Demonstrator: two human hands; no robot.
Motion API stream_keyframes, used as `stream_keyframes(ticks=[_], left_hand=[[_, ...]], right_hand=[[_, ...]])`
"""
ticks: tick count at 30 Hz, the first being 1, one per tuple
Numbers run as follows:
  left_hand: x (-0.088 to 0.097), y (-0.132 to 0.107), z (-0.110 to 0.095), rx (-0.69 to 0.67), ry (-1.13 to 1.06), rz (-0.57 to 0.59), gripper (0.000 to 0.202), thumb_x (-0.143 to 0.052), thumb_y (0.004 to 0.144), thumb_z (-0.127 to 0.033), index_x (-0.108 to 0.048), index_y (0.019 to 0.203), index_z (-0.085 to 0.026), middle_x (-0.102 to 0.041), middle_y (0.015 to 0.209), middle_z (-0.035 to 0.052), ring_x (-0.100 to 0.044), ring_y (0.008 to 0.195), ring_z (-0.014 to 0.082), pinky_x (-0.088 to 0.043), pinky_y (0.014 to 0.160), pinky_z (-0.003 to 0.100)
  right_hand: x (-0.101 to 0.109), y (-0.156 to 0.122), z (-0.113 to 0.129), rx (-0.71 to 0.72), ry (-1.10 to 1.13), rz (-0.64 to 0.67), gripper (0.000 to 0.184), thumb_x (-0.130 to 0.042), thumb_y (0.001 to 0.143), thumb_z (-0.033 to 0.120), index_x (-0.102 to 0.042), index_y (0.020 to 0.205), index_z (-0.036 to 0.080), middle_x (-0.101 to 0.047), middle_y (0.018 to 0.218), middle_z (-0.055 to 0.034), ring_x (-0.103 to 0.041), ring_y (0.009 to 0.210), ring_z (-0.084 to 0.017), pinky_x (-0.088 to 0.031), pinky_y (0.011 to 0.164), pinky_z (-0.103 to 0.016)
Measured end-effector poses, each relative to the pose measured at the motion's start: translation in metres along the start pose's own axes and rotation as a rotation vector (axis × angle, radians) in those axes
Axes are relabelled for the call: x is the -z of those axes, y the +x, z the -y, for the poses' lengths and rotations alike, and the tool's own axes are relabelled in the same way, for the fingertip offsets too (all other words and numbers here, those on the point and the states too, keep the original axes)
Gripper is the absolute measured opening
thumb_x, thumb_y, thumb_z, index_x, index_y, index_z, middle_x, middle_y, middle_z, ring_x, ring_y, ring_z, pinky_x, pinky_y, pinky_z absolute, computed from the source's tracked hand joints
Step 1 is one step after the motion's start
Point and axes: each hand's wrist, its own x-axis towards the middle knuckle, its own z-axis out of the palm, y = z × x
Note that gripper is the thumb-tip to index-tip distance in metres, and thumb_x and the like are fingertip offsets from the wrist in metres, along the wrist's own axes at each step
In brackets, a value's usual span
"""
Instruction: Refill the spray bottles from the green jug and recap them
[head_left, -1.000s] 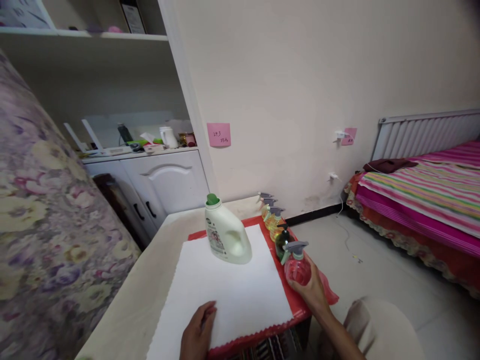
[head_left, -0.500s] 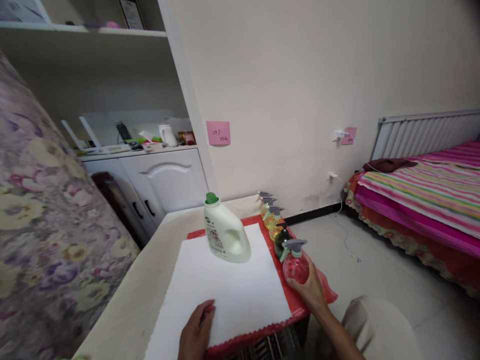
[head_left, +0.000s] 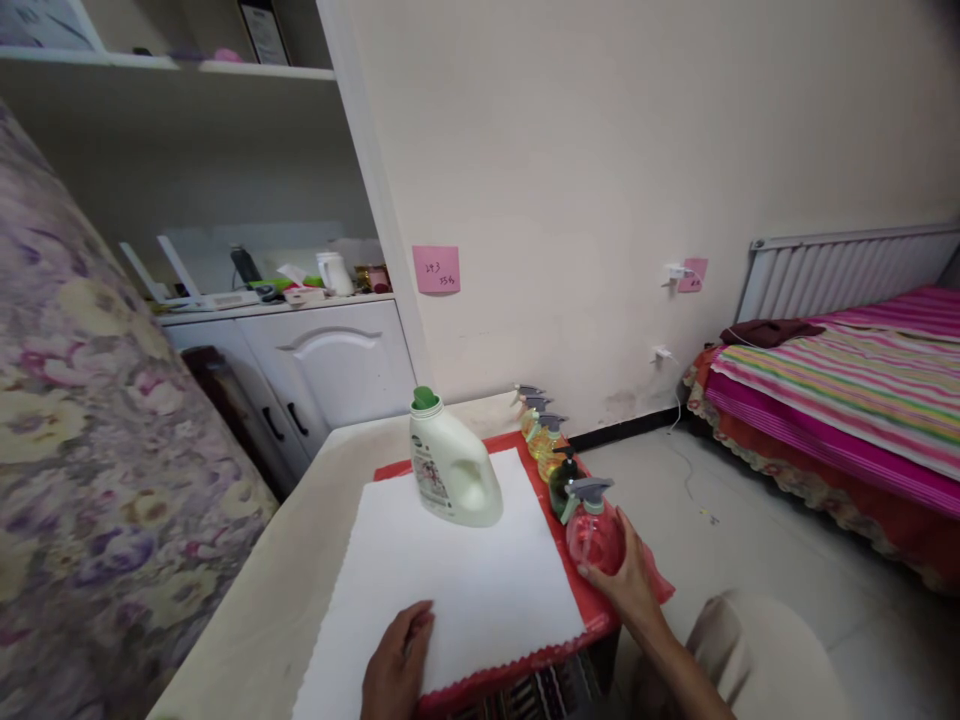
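Note:
My right hand is wrapped round a small red spray bottle with a grey trigger head, standing at the right edge of the red cloth. Behind it runs a row of small bottles, yellowish and dark green, toward the wall. My left hand rests on the near edge of a white sheet spread over the red cloth, fingers curled down onto it. A white detergent jug with a green cap stands at the far end of the white sheet.
A beige table carries the cloths. A floral-covered surface rises at the left. White cabinet and shelves stand behind. A bed with striped cover lies at the right, bare floor between. My knee shows lower right.
Both hands and the bottles stay almost where they were; only the view has shifted slightly.

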Motion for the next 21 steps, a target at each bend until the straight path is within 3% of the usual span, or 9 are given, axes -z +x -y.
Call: stream_keyframes(ticks=[4, 7, 9, 12, 15, 18, 21], left_hand=[[0.002, -0.003, -0.004, -0.003, -0.005, 0.036, 0.038, -0.054, 0.078, -0.05, -0.068, 0.101, -0.024, -0.075, 0.102, 0.0033, -0.07, 0.096, 0.0237, -0.054, 0.089, 0.035], [0.003, -0.005, -0.008, -0.011, -0.008, 0.037, 0.036, -0.053, 0.079, -0.049, -0.068, 0.1, -0.024, -0.075, 0.102, 0.0038, -0.069, 0.097, 0.0238, -0.053, 0.09, 0.036], [0.003, -0.007, -0.009, -0.027, -0.001, 0.036, 0.036, -0.053, 0.078, -0.048, -0.068, 0.099, -0.023, -0.075, 0.102, 0.0043, -0.069, 0.095, 0.0236, -0.054, 0.089, 0.036], [0.003, -0.009, -0.01, -0.06, 0.02, 0.033, 0.033, -0.054, 0.078, -0.044, -0.068, 0.099, -0.023, -0.074, 0.099, 0.0046, -0.069, 0.092, 0.0232, -0.055, 0.086, 0.037], [0.003, -0.009, -0.01, -0.099, 0.032, 0.029, 0.029, -0.056, 0.076, -0.04, -0.069, 0.097, -0.023, -0.074, 0.097, 0.0048, -0.069, 0.09, 0.0232, -0.055, 0.085, 0.037], [0.006, -0.007, -0.008, -0.145, 0.011, 0.064, 0.028, -0.055, 0.077, -0.038, -0.069, 0.095, -0.022, -0.074, 0.097, 0.0063, -0.069, 0.089, 0.023, -0.056, 0.083, 0.036], [0.011, 0.0, 0.002, -0.221, 0.095, 0.027, 0.033, -0.051, 0.082, -0.041, -0.07, 0.1, -0.021, -0.074, 0.103, 0.0088, -0.068, 0.097, 0.0245, -0.055, 0.089, 0.039]], right_hand=[[0.015, -0.017, 0.005, -0.001, -0.013, -0.085, 0.09, -0.072, 0.068, 0.043, -0.029, 0.142, 0.018, -0.042, 0.14, -0.0173, -0.042, 0.13, -0.037, -0.034, 0.109, -0.056], [0.02, -0.039, 0.007, 0.02, -0.002, -0.138, 0.062, -0.062, 0.078, 0.045, -0.042, 0.132, 0.02, -0.052, 0.129, -0.0128, -0.051, 0.121, -0.033, -0.04, 0.105, -0.053], [0.012, -0.055, 0.009, 0.059, -0.032, -0.077, 0.047, -0.057, 0.083, 0.044, -0.049, 0.124, 0.021, -0.057, 0.124, -0.0108, -0.054, 0.119, -0.031, -0.042, 0.104, -0.051], [-0.017, -0.077, 0.016, 0.194, -0.086, 0.107, 0.037, -0.054, 0.087, 0.039, -0.053, 0.12, 0.024, -0.061, 0.124, -0.0084, -0.057, 0.119, -0.028, -0.047, 0.102, -0.044], [-0.056, -0.09, 0.023, 0.38, -0.174, 0.267, 0.041, -0.051, 0.09, 0.036, -0.05, 0.13, 0.026, -0.057, 0.134, -0.0064, -0.053, 0.126, -0.023, -0.047, 0.105, -0.037], [-0.09, -0.092, 0.023, 0.506, -0.347, 0.295, 0.049, -0.049, 0.092, 0.036, -0.042, 0.14, 0.026, -0.046, 0.148, -0.0076, -0.043, 0.136, -0.025, -0.043, 0.109, -0.04], [-0.11, -0.089, 0.013, 0.612, -0.522, 0.277, 0.051, -0.051, 0.092, 0.036, -0.043, 0.14, 0.021, -0.044, 0.149, -0.0126, -0.039, 0.138, -0.03, -0.04, 0.109, -0.048]])
